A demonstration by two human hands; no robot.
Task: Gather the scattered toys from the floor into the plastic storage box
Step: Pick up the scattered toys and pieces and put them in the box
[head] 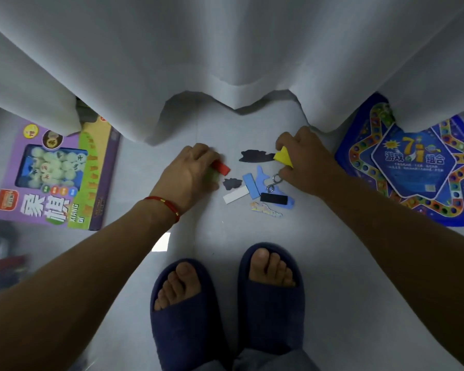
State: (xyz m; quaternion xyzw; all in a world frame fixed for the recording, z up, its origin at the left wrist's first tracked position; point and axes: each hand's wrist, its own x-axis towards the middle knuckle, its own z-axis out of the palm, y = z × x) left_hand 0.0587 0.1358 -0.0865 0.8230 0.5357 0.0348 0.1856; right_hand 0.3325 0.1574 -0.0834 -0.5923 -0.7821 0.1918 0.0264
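Early yet: left hand (192, 170) grips red block (221, 167), perhaps something green too; right hand (302, 162) pinches yellow piece (283, 156). Small pieces (255, 186) between hands remain on floor (332, 263); storage box unseen.

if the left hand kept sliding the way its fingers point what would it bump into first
Probably the black irregular piece. The left hand, gripping a red block, points up and to the right across the floor, and that piece lies nearest along that line. The depth is unclear, so this is a rough call.

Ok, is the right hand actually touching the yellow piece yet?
Touching. The head view shows the right hand with fingers curled over the yellow piece, gripping it just above the floor.
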